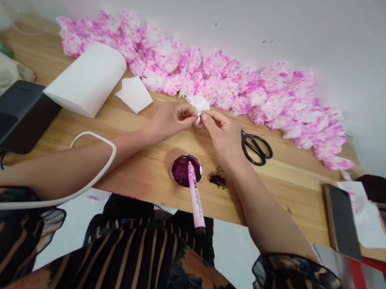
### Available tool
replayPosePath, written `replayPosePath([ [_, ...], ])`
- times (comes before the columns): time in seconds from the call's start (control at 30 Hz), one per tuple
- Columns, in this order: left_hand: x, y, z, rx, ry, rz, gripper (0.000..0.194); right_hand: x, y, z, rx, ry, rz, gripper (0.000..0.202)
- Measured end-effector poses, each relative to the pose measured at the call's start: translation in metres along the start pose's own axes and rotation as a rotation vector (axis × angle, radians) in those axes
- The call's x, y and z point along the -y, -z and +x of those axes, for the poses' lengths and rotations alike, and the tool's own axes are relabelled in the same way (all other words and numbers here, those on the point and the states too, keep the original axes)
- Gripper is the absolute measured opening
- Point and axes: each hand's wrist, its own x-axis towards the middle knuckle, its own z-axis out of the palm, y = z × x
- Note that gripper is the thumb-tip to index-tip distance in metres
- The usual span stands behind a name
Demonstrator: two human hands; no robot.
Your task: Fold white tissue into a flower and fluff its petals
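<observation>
Both hands meet at the middle of the wooden table, pinching a white tissue flower (199, 103) between them. My left hand (174, 117) grips its base from the left with thumb and fingers closed. From the right, my right hand (220, 128) pinches the same bunched tissue. Just beyond lies a long heap of pink-tipped tissue flowers (216, 74). Nearer me stands a small round dish (178, 170) with dark purple liquid, and a pink marker pen (194, 196) leans across its rim. Black-handled scissors (257, 148) lie beside my right wrist, their blades hidden.
A stack of white paper (88, 78) and a loose folded sheet (135, 94) lie to the left, near a dark box (15, 114). A white cable (102, 170) loops over my left forearm. Small black bands (218, 179) lie by the dish. A dark flat box (342, 221) sits at right.
</observation>
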Motion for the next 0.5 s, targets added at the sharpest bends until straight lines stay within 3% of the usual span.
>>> replayPosePath([
  [0.13,0.0031,0.0012,0.0011,-0.007,0.013,-0.011,0.015,-0.0014,-0.0005,0.0005,-0.012,0.004,0.009,0.017],
  [0.5,-0.0016,0.0006,-0.0017,-0.038,-0.008,0.036,0.016,-0.0038,-0.001,0.0009,-0.014,0.007,-0.054,0.025],
])
